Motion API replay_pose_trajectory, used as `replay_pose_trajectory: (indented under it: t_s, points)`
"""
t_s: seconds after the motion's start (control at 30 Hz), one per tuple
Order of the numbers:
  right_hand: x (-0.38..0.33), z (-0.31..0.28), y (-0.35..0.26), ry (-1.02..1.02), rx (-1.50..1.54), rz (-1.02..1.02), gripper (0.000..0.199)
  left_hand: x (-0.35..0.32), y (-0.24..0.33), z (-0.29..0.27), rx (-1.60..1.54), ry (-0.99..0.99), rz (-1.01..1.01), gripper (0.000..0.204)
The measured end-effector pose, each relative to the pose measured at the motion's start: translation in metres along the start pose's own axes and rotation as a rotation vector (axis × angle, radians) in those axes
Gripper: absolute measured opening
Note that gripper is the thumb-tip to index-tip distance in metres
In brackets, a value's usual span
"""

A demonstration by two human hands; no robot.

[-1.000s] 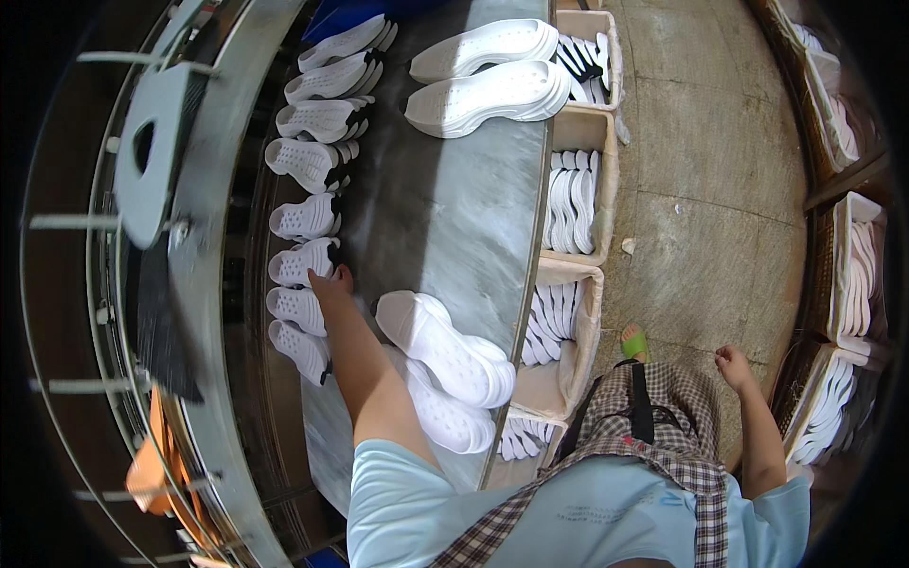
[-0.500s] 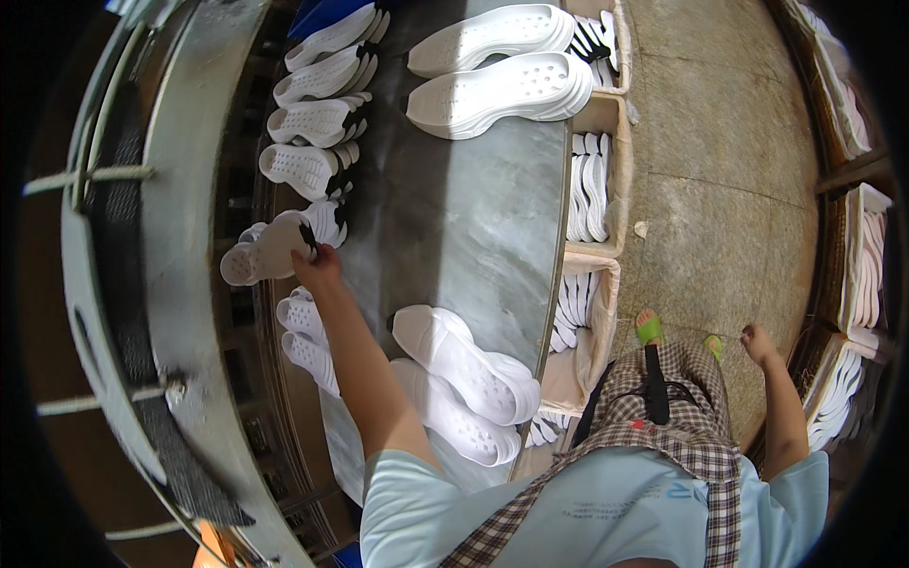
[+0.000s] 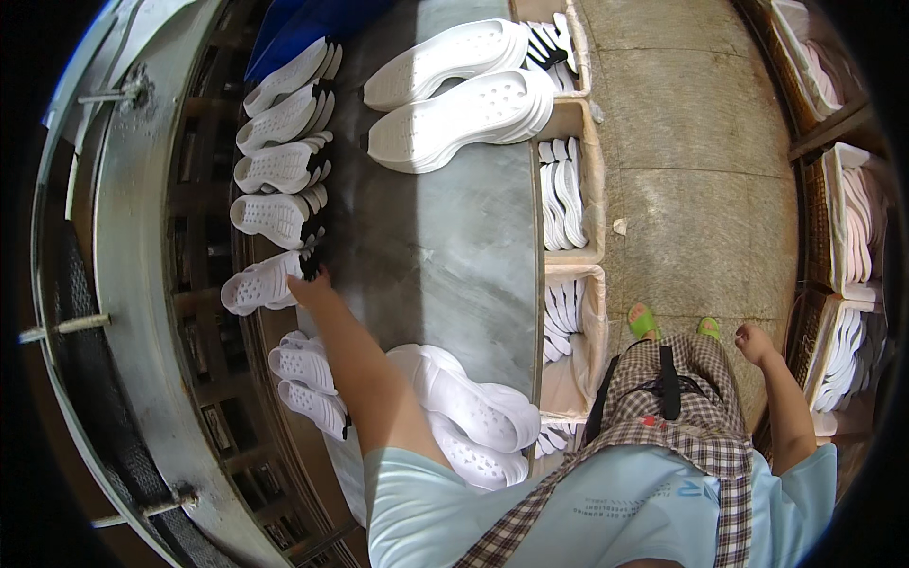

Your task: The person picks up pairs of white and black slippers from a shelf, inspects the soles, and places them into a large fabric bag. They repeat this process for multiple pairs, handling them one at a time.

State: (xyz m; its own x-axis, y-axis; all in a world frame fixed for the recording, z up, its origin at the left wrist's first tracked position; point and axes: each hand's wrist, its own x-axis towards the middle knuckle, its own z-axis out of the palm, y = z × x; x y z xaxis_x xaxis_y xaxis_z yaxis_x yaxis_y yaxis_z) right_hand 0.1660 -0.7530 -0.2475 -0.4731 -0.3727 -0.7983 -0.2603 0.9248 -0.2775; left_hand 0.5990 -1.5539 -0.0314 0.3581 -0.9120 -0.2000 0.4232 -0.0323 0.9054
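My left hand [image 3: 311, 287] reaches across the grey table [image 3: 478, 227] to its far left edge. Its fingers are closed around the dark end of a white shoe sole [image 3: 258, 285], whose perforated face is turned up. Behind it runs a row of stacked white soles [image 3: 270, 220] with black marks at one end. Closer to me lie smaller white perforated soles [image 3: 308, 402]. Away from the table, my right hand [image 3: 755, 343] hangs over the floor on the right, its fingers curled with nothing visible in them.
Two stacks of large white soles [image 3: 454, 118] stand at the back of the table, and more large soles [image 3: 473, 402] lie near my left arm. Lined bins [image 3: 595, 208] of soles adjoin the table. Crates [image 3: 822, 222] line the right; a metal frame [image 3: 142, 284] stands left.
The sole in my left hand has turned from its smooth side to its perforated face and now lies in line with the row. My right hand stays hanging with its fingers curled.
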Motion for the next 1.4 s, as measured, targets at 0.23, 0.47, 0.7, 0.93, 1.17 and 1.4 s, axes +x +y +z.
replay_pose_trajectory:
  t_s: [0.23, 0.47, 0.7, 0.93, 1.17, 1.4]
  points:
    - [0.023, -0.033, -0.046, 0.021, -0.013, -0.223, 0.032, -0.094, 0.034, -0.030, -0.141, -0.015, -0.247, 0.035]
    - [0.021, -0.081, -0.186, -0.076, 0.420, -0.775, 0.027, -0.343, 0.073, -0.057, -0.245, -0.106, -0.651, 0.042]
    - [-0.088, -0.119, -0.273, -0.944, 0.841, -0.715, 0.087, -0.607, 0.036, -0.043, 0.376, -0.101, -0.414, 0.046]
    - [-0.131, -0.166, -0.219, -1.097, 1.582, -0.729, 0.071, -0.697, -0.032, -0.032, 0.301, -0.510, -0.526, 0.073]
    - [-0.124, -0.195, -0.177, -1.068, 1.463, -0.687, 0.066, -0.683, -0.023, 0.015, 0.517, -0.686, -0.369, 0.067]
    - [-0.118, -0.194, -0.171, -1.213, 1.344, -0.436, 0.052, -0.668, -0.048, 0.049, 0.470, -0.658, -0.472, 0.048]
